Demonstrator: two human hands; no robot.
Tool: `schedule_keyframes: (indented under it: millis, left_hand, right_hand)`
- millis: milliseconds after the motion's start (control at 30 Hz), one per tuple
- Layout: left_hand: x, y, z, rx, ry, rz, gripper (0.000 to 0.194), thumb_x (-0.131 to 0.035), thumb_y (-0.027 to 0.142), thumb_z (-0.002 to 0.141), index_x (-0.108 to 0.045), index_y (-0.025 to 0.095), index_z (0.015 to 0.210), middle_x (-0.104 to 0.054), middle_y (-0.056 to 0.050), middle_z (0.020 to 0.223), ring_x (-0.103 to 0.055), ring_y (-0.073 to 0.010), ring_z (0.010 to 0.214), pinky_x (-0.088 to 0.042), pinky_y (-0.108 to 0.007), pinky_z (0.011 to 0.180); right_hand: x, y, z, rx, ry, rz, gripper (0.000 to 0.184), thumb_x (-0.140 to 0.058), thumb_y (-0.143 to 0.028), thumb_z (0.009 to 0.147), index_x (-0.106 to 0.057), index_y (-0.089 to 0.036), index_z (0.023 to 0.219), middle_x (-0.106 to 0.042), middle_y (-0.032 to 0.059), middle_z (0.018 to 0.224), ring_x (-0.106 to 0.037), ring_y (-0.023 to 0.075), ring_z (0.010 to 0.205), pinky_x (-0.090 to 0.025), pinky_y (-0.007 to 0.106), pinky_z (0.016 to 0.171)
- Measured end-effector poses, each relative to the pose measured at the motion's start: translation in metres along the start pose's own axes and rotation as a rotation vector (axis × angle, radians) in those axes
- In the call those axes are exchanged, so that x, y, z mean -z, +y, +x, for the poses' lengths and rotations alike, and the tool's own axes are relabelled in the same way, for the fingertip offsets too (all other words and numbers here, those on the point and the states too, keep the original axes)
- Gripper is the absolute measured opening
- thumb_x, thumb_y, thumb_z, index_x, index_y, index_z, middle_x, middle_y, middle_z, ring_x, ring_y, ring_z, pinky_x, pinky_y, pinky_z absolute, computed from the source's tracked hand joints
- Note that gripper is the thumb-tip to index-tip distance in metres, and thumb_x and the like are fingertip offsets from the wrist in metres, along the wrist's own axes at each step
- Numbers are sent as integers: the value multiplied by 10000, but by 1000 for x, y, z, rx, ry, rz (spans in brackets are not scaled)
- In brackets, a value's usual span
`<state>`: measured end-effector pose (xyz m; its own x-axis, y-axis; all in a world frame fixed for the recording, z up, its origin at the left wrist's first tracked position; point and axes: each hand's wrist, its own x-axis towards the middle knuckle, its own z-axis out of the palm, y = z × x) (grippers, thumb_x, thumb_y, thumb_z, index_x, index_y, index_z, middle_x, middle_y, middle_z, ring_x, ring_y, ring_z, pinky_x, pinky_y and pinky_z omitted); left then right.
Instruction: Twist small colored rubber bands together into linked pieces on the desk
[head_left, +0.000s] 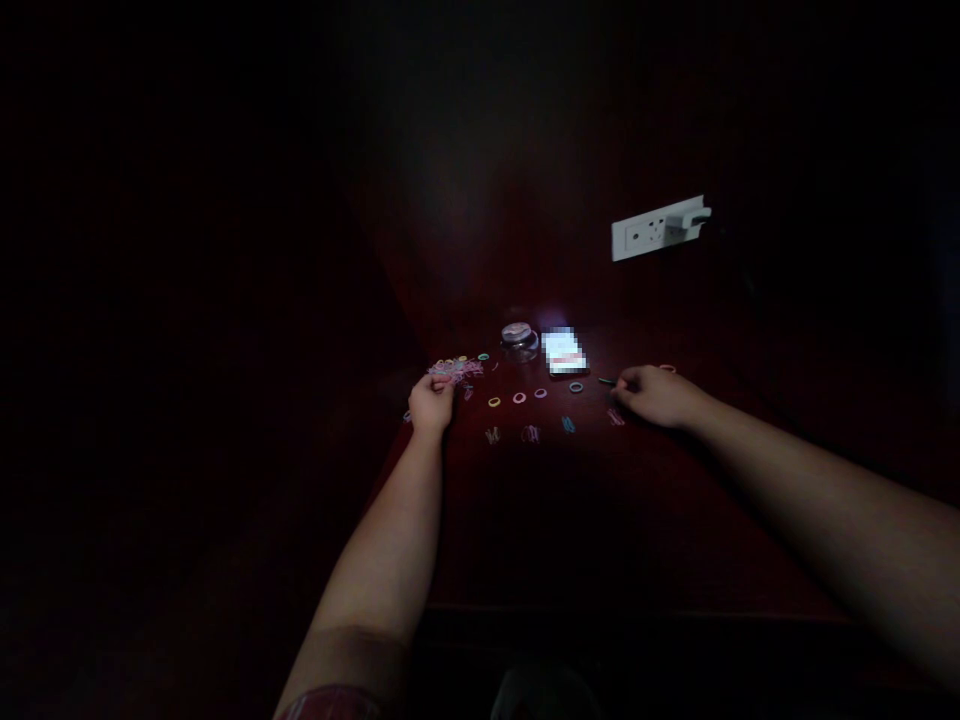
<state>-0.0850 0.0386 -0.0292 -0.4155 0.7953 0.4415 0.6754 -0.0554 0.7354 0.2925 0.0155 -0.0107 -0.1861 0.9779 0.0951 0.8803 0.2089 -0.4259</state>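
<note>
My left hand (433, 403) is at the far left of the dark red table, fingers closed at the near edge of a pile of small pastel hair ties (461, 370); what they pinch, if anything, is too small to make out. On the right, my right hand (652, 393) pinches a small green hair tie (606, 380) just above the tabletop. Between the hands lies a row of single rings: yellow (494, 402), pink (519, 398), purple (540, 393) and grey-blue (576, 387). Nearer me are small bunches: yellowish (493, 436), pink-purple (531, 434), blue (568, 425) and pink (616, 417).
A clear round jar with a lid (517, 340) stands behind the row. Beside it is a lit phone (565, 352), its screen blurred. A white socket panel (645, 235) with a plug is on the back wall. An orange ring (667, 369) lies behind my right hand. Surroundings are very dark.
</note>
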Motion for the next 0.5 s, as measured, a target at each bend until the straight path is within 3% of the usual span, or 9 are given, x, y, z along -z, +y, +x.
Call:
schedule_keyframes:
  millis: [500]
  left_hand:
    - [-9,-4,1,33,-142,-162,186,-633,263,811,-713,139,925,-744,-81,806,-707,-211,758,-542,-295,729]
  right_hand:
    - [-2,1,1,9,6,33,213,-545,-409,805,-603,-217,736,-685,32,694,-601,171,620,-389,280,578]
